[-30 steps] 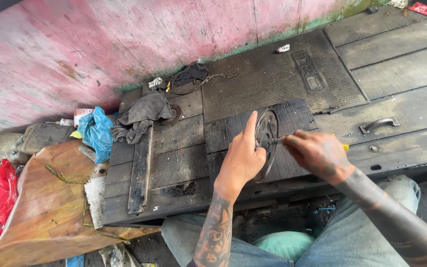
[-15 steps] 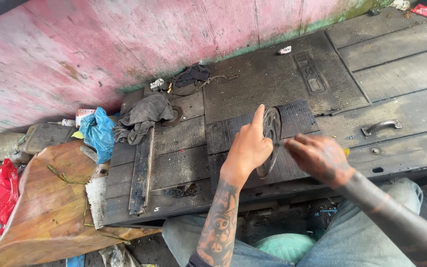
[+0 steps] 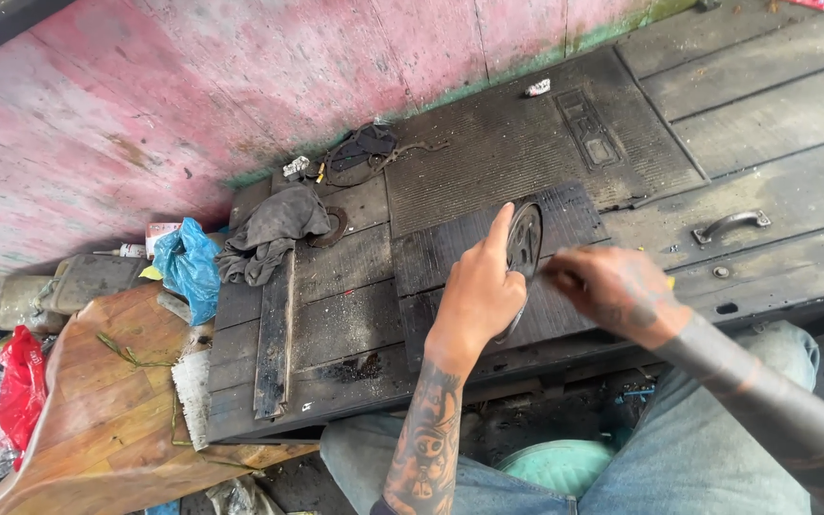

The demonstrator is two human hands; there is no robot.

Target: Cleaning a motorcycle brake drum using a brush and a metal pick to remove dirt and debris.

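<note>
Grip: L hand clamped on round dark metal disc, held on edge | R hand blurred, grip state can't tell, just beside disc | disc over ribbed black mat on plank tabletop

Rough workshop: grimy plank floor, oily rag.

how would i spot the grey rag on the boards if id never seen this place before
Start at the peeling pink wall and drop to the dark wooden plank floor at its foot. The crumpled grey cloth rag lies there, left of the person's left hand, and partly covers a rusty round metal ring. The crinkled blue plastic bag beside it is shiny; the rag is dull and soft.
</note>
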